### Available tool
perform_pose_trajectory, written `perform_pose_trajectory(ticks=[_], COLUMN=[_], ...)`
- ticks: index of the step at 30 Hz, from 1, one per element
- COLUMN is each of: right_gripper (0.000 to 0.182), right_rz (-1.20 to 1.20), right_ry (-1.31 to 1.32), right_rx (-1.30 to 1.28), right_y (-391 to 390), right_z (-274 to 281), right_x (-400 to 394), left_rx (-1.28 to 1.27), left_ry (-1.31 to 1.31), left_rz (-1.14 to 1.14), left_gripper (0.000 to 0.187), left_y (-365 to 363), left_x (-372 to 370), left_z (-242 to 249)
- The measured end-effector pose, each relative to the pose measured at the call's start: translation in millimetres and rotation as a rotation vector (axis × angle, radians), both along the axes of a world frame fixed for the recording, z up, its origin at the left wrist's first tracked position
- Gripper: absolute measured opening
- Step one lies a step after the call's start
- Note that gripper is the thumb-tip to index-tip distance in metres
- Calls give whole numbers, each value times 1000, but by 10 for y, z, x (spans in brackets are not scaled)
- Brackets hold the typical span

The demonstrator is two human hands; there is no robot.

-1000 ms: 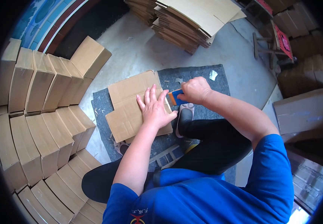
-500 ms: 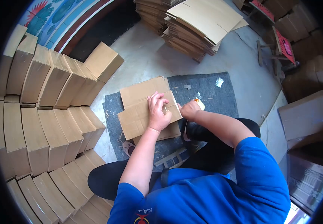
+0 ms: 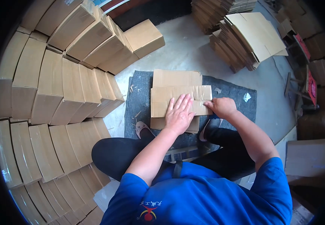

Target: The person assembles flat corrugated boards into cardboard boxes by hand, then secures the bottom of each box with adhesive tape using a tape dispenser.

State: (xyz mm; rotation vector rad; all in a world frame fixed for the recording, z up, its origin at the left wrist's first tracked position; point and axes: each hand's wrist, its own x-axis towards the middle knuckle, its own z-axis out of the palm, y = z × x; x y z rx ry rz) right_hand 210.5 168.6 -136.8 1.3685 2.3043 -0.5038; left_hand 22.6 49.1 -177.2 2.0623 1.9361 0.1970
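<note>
A brown cardboard box (image 3: pixel 162 99) lies on a dark grey mat (image 3: pixel 230 97), with one flap (image 3: pixel 177 78) spread out on the far side and more cardboard showing on the near side. My left hand (image 3: pixel 179 116) rests flat on the box's top, fingers stretched out. At the box's right edge is my right hand (image 3: pixel 223 108), its fingers curled and the thumb pressed on the cardboard. Whatever sits inside those curled fingers is hidden. A shiny strip, perhaps clear tape (image 3: pixel 202 98), shows on the box beside the thumb.
Stacked cardboard boxes (image 3: pixel 49 86) form a wall along the left. Flattened cartons (image 3: pixel 252 33) are piled at the back right, near stools with red tops (image 3: pixel 312 85). Scraps (image 3: pixel 247 97) lie on the mat. My feet (image 3: pixel 143 127) flank the box.
The view has turned, and the box now appears squarer to me. My left hand has flattened on it. My right hand has its thumb on the right edge; the yellow-and-cream object beside it is now out of sight.
</note>
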Motion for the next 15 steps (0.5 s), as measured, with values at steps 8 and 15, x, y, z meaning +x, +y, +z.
perform_pose_trajectory(ticks=[8, 15], right_gripper=[70, 91], right_rz=[0, 203], right_ry=[-5, -18], right_rx=[-61, -236], right_y=[30, -10], right_z=[20, 97], right_x=[-30, 103], left_rx=[103, 183], left_ry=[-267, -800], left_rz=[435, 625], left_gripper=[63, 74], left_y=[-320, -341], left_x=[-869, -1037], left_z=[-249, -464])
